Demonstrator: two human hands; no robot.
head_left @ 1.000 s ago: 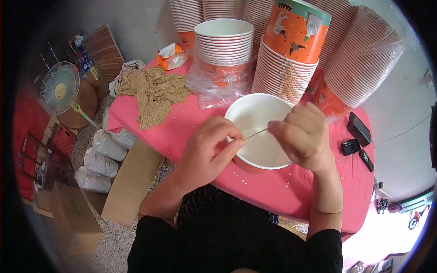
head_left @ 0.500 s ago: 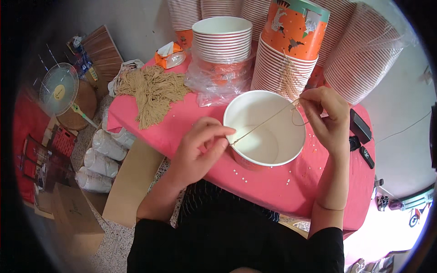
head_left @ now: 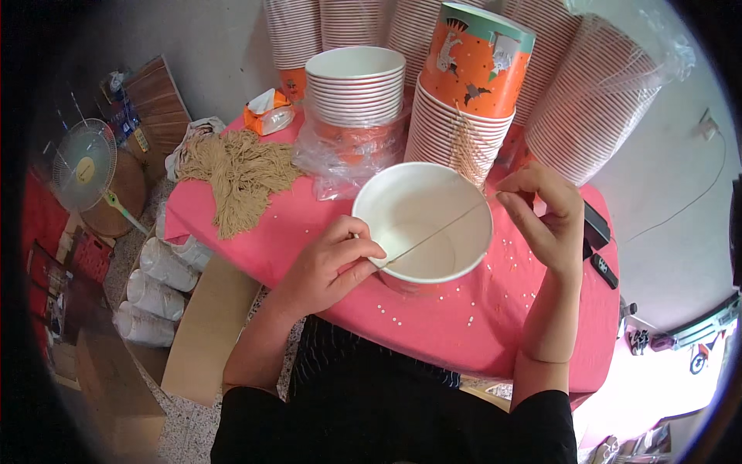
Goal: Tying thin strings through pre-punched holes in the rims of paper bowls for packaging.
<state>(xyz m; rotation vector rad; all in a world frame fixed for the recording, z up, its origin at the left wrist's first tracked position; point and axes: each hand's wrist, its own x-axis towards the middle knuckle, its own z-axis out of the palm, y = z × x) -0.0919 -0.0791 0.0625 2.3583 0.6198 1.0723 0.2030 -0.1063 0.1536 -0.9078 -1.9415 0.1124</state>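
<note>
A white-lined paper bucket (head_left: pixel 380 203) stands open on the pink-covered table in front of me. Over its mouth runs a thin brown string (head_left: pixel 438 230), drawn fairly straight between my hands. At the near left of the rim, my left hand (head_left: pixel 331 263) has its fingertips closed on one end of the string; whether it also pinches the rim is unclear. My right hand (head_left: pixel 550 218), just beyond the right side of the rim, pinches the other end between thumb and forefinger.
Brown strings lie in a pile (head_left: pixel 241 174) at the table's back left. Stacked paper buckets (head_left: pixel 357 97) and a taller orange-topped stack (head_left: pixel 461 120) rise behind, beside an orange tissue pack (head_left: pixel 268 114). Small white bits (head_left: pixel 471 319) dot the pink cloth (head_left: pixel 417 336). Dark devices (head_left: pixel 603 271) lie at right.
The view has shifted, so the table appears further left and lower. My left fingers have closed in at the rim. The loose loop of string beside my right hand no longer shows.
</note>
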